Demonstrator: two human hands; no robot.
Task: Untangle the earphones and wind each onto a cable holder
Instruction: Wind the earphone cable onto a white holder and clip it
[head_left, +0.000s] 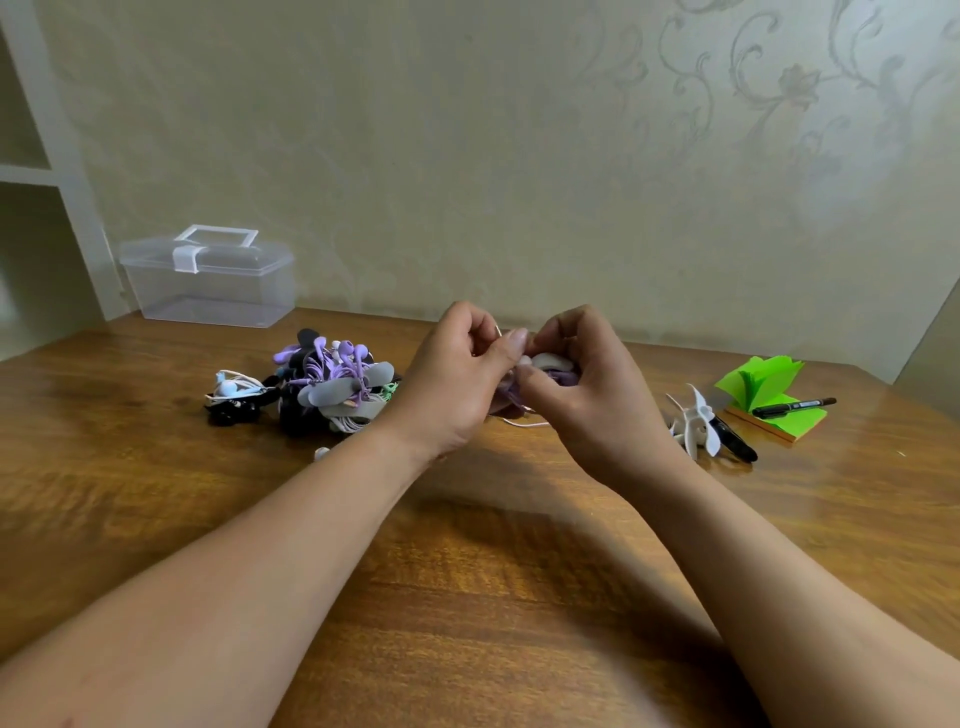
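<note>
My left hand (457, 379) and right hand (589, 387) pinch the purple earphones (566, 378) and grey holder (551, 359) between their fingertips.

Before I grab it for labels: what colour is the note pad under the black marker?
Bright green note pad, seen best in the head view.

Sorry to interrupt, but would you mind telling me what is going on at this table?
A person is working with both hands above the wooden table. The left hand and right hand together pinch a small bundle, a pale cable holder with purple earphone cable, and a thin white cable trails beneath. A pile of tangled earphones and holders lies to the left, untouched, with a clear box behind it.
</note>
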